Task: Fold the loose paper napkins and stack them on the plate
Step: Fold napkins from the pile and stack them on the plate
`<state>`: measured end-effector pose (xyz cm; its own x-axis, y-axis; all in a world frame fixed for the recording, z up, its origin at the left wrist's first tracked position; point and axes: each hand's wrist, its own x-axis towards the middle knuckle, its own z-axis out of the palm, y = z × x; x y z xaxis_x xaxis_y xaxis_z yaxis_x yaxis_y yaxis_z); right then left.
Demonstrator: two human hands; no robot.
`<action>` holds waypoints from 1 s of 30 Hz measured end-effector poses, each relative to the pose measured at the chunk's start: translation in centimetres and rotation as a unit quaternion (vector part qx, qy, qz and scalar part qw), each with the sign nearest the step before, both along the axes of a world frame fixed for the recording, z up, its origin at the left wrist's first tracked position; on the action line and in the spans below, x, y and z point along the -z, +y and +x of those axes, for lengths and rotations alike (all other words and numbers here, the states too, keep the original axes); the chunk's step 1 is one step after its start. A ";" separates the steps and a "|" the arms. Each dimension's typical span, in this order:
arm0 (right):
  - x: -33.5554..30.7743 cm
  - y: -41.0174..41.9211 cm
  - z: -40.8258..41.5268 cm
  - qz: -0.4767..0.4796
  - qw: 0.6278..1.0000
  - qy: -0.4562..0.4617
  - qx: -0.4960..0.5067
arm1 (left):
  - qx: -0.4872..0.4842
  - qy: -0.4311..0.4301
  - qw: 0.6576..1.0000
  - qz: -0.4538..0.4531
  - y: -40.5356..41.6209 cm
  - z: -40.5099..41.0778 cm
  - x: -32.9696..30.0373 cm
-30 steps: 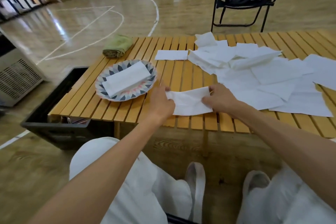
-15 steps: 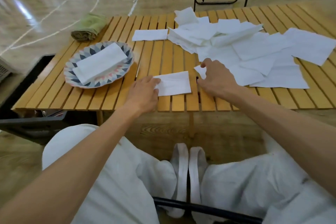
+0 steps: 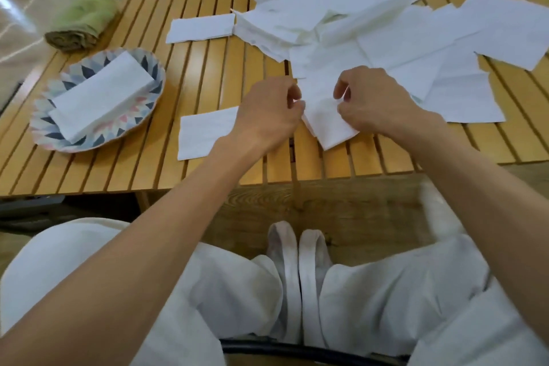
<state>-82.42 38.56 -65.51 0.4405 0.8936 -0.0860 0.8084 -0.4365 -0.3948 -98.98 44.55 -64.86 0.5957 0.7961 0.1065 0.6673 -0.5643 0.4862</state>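
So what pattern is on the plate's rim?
Triangles in navy, light blue and pink ringing the plate, seen in the head view.

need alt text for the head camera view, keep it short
Both hands, left hand and right hand, pinch a white napkin at the near edge of a slatted wooden table. A folded napkin lies beside them, another folded stack sits on a patterned plate, and loose napkins spread behind.
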 end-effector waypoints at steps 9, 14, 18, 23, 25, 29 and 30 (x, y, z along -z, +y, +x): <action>-1.7 -0.9 1.1 0.029 0.999 0.037 0.008 | 0.102 0.086 0.991 0.027 -3.8 1.9 1.5; -1.7 -1.8 1.3 0.030 0.998 0.055 0.007 | 0.076 0.023 0.997 0.008 -3.8 1.6 1.6; -1.8 -2.3 1.6 0.044 0.997 0.062 0.017 | 0.057 0.000 0.998 0.016 -3.7 1.5 1.7; -2.3 -2.8 1.8 0.069 0.993 0.096 0.017 | 0.033 -0.069 0.997 0.013 -3.3 0.8 0.9; -2.5 -3.0 2.4 0.061 0.992 0.109 0.010 | 0.061 -0.084 0.995 0.000 -3.0 0.1 0.2; -2.6 -3.2 3.7 0.038 0.993 0.109 -0.002 | 0.154 -0.013 0.985 -0.071 -2.8 -1.4 -0.4; -2.5 -3.1 3.8 0.029 0.994 0.104 -0.004 | 0.155 0.010 0.984 -0.091 -2.8 -1.5 -0.3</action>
